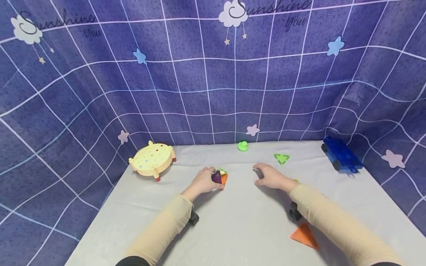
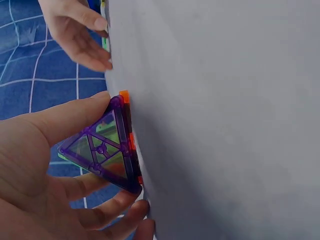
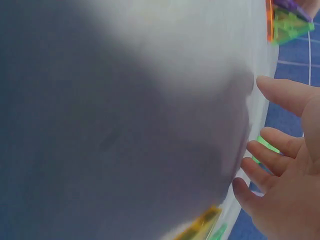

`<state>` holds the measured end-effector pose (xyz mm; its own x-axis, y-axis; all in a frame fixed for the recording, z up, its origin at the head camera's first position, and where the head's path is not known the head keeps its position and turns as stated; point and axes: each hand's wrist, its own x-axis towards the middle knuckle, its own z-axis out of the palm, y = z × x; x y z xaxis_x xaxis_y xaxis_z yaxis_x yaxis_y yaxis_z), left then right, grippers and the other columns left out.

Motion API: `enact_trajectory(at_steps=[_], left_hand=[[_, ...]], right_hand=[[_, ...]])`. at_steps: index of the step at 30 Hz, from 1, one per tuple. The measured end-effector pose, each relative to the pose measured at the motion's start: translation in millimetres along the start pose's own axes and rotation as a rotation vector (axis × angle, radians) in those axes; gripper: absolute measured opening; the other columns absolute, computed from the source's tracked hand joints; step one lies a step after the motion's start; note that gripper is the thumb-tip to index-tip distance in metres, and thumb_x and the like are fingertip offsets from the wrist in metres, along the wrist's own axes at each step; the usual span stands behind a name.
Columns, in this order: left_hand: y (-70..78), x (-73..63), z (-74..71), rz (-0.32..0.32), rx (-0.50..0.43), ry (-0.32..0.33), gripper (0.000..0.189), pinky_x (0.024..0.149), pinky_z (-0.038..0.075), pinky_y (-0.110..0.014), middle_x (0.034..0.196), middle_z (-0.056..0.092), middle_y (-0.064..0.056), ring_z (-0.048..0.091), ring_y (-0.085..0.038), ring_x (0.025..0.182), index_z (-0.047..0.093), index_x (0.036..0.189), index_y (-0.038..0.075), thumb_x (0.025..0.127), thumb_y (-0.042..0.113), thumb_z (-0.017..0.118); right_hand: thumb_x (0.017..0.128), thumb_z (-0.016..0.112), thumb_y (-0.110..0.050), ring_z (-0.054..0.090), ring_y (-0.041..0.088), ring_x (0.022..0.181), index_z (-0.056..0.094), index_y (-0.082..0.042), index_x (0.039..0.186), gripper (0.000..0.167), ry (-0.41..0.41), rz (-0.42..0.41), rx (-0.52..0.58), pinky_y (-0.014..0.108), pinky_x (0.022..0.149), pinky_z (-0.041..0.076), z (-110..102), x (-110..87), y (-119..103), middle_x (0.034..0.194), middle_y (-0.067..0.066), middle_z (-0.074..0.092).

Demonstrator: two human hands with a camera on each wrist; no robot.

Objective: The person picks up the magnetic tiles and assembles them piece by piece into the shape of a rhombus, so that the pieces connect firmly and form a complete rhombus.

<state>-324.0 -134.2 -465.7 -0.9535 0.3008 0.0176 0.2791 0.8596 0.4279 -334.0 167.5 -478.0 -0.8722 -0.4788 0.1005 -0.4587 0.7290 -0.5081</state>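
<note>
My left hand (image 1: 203, 180) pinches a purple triangular magnetic tile (image 2: 102, 145) between thumb and fingers. The purple tile stands tilted on an orange tile (image 1: 224, 180) that lies on the table. A green tile (image 3: 290, 29) leans up against the purple one from the far side, forming a small pyramid-like shape. To the right of this build, my right hand (image 1: 271, 176) hovers low over the table with nothing in it, thumb and fingers spread apart. A yellow tile (image 3: 200, 225) lies beneath the right wrist, mostly hidden by the arm in the head view.
An orange triangular tile (image 1: 305, 235) lies beside the right forearm. Farther back are a green triangular tile (image 1: 281, 159), a green toy duck (image 1: 243, 146) and a blue toy car (image 1: 341, 154). A round yellow toy table (image 1: 151, 159) stands back left. A blue curtain (image 1: 219, 99) borders the table.
</note>
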Motion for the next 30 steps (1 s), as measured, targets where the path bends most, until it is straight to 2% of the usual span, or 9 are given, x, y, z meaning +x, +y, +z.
enact_trajectory(at_steps=[5, 18, 25, 30], left_hand=[[-4.3, -2.6, -2.2, -0.017, 0.007, 0.011, 0.073, 0.095, 0.049, -0.047, 0.117, 0.062, -0.015, 0.059, -0.035, 0.110, 0.062, 0.129, 0.006, 0.073, 0.044, 0.090], [-8.3, -4.4, -2.6, -0.014, -0.009, 0.014, 0.075, 0.096, 0.049, -0.049, 0.119, 0.061, -0.017, 0.058, -0.038, 0.110, 0.061, 0.131, 0.005, 0.073, 0.043, 0.090], [-9.4, -6.3, -3.2, -0.023, -0.018, 0.019, 0.077, 0.097, 0.048, -0.050, 0.120, 0.061, -0.018, 0.057, -0.039, 0.111, 0.059, 0.133, 0.003, 0.074, 0.042, 0.090], [-9.3, -12.8, -3.3, -0.021, -0.021, 0.031, 0.080, 0.100, 0.046, -0.051, 0.124, 0.061, -0.021, 0.057, -0.041, 0.114, 0.057, 0.135, -0.002, 0.074, 0.037, 0.091]], right_hand=[[0.085, 0.079, -0.014, 0.045, 0.051, 0.132, 0.048, 0.017, 0.137, 0.068, 0.014, 0.027, 0.016, 0.058, 0.113, 0.032, -10.7, -8.9, 12.9, 0.138, 0.035, 0.052], [0.088, 0.077, -0.018, 0.049, 0.052, 0.128, 0.048, 0.018, 0.136, 0.067, 0.061, 0.130, 0.013, 0.060, 0.109, 0.036, -39.0, -36.0, 47.9, 0.137, 0.036, 0.052], [0.088, 0.077, -0.017, 0.055, 0.052, 0.120, 0.054, 0.016, 0.132, 0.059, 0.086, 0.123, 0.030, 0.060, 0.102, 0.043, -48.9, -48.4, 54.2, 0.129, 0.035, 0.058], [0.087, 0.080, -0.018, 0.057, 0.051, 0.116, 0.059, 0.015, 0.127, 0.056, 0.105, 0.120, 0.053, 0.060, 0.100, 0.044, -49.6, -61.3, 58.4, 0.125, 0.033, 0.061]])
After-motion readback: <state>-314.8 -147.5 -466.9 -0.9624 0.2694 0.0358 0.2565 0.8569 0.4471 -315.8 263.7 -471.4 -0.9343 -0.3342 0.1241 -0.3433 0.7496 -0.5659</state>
